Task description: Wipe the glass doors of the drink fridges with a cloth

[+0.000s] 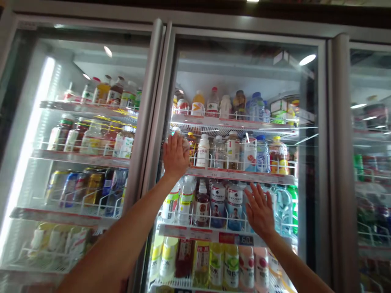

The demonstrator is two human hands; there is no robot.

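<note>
My left hand [176, 156] is raised with fingers stretched upward, flat at or just in front of the closed glass door [232, 61] of a drinks cooler, near its left edge. Lower and further right, my right hand [259, 208] has its fingers spread before the same glass. Whether either palm actually touches the pane I cannot tell. Neither hand holds anything that shows. Behind the glass, a white bottle [203, 151] stands right of my left hand. Blue-labelled bottles [234, 202] are just left of my right hand.
Metal door frames [149, 122] separate this cooler section from its neighbours. On the left, shelves hold bottles and cans [94, 185]. A thick upright [340, 162] stands to the right, with another glazed section beyond. Yellow-green bottles [231, 264] line the lower shelf.
</note>
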